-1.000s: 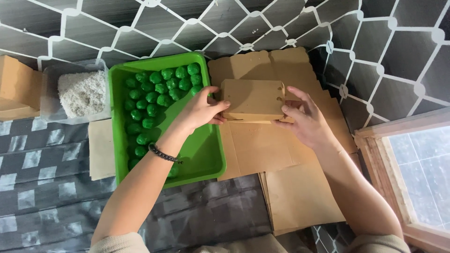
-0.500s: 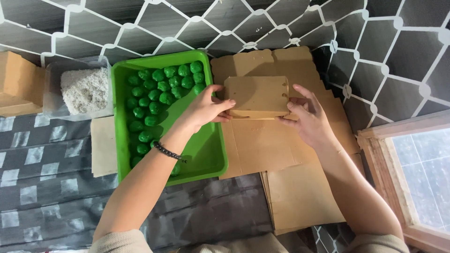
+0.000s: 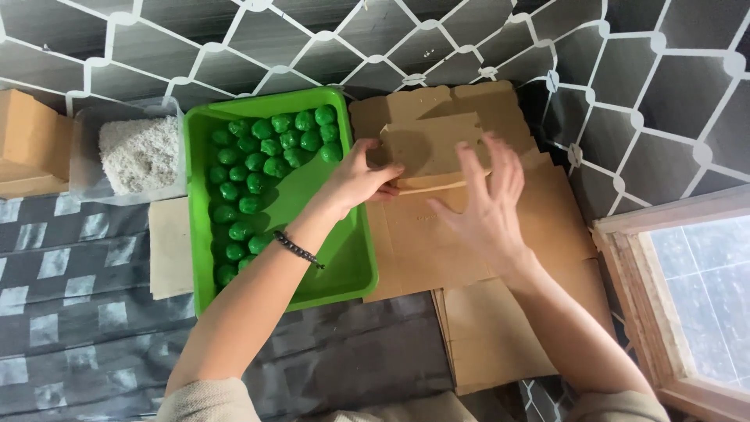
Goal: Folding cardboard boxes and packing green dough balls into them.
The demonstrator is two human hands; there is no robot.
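The left hand (image 3: 361, 178) is curled part-way shut, its fingertips pinching the left edge of a small brown cardboard box (image 3: 432, 150) whose flap stands slightly raised. The right hand (image 3: 483, 205) is spread wide and flat, fingers apart and blurred; it hovers over the right part of the box, and whether it touches the cardboard cannot be told. A dark beaded bracelet (image 3: 298, 249) circles the left wrist.

The box sits far of centre on a pile of flattened cardboard sheets (image 3: 500, 328) that reaches toward the near right. Just left of the box lies one green plastic tray (image 3: 345, 270); inside it about twenty-five green balls (image 3: 248, 184) cluster along its far and left sides. Left of the tray stands one clear tub of white crumbly material (image 3: 139, 154), and at the far left edge one more closed brown carton (image 3: 28, 142). A wooden window frame (image 3: 637, 305) borders the right side.
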